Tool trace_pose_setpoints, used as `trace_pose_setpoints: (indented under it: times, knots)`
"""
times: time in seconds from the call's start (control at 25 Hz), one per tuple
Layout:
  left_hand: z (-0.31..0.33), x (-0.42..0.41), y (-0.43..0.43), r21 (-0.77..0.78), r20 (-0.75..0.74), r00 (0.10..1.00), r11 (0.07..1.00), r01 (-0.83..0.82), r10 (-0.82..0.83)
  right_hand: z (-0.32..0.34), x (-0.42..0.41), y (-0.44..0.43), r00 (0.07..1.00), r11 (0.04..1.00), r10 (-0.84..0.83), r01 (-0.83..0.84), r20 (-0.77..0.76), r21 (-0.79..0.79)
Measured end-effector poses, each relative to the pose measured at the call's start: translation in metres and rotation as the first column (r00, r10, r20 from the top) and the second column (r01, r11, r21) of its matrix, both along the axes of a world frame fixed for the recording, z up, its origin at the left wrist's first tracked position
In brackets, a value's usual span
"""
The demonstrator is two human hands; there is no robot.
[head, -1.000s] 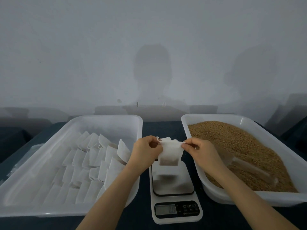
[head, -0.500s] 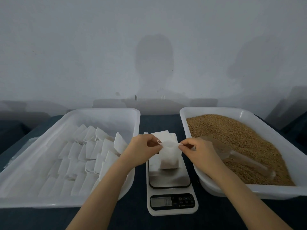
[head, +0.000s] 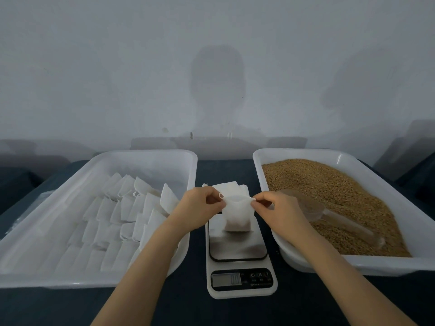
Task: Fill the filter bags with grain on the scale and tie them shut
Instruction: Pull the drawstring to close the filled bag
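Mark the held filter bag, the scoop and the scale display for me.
filter bag [head: 237, 214], head view, middle of its front face
scoop [head: 306, 205], head view, its clear bowl
scale display [head: 226, 280], head view, centre of the screen

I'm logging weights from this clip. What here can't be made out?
Head view:
- The scale display: digits too small and blurred to read.
- Drawstring of the filter bag: the left hand and right hand pinch its top corners, hiding whether it is tied.
- The spare bags behind it: partly hidden by the hands.
- The scoop: clear, its outline half lost in the grain.
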State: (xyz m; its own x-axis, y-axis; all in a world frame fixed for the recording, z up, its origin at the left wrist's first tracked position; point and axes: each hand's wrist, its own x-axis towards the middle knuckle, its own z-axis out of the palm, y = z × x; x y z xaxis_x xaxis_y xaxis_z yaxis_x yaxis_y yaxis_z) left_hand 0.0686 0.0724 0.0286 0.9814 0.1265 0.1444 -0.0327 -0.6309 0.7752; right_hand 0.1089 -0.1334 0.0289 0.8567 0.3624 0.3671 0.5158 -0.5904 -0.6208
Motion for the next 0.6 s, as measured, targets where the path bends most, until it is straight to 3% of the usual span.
trace_pose_setpoints:
  times: [0.6]
  knots:
    - [-0.0031,0.0025,0.0021,0.036,-0.013,1.0,0.999,0.024,-0.023,-0.0015,0.0019,0.0008,1.0,1.0,0.004,-0.004,0.009,0.001]
